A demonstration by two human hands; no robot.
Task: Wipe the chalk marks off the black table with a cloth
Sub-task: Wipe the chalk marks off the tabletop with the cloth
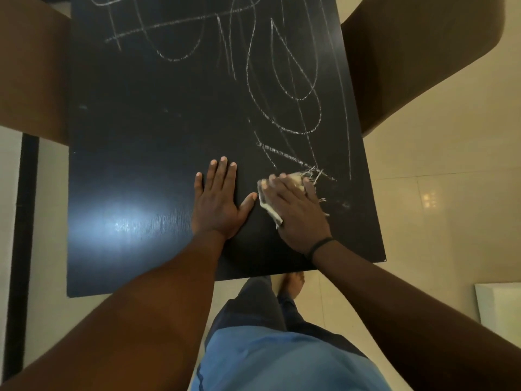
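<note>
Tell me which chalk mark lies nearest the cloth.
The short thick slanted stroke just beyond the cloth under the right hand; the loops and upper scribbles lie farther up the table.

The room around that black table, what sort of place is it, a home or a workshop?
Probably a home, perhaps a living or dining room. The black table stands on glossy cream floor tiles, with brown upholstered chairs at its sides, and the person's foot is bare.

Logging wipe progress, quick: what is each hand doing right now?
Left hand: open, flat on the black table.
Right hand: open, pressing the cloth down.
</note>
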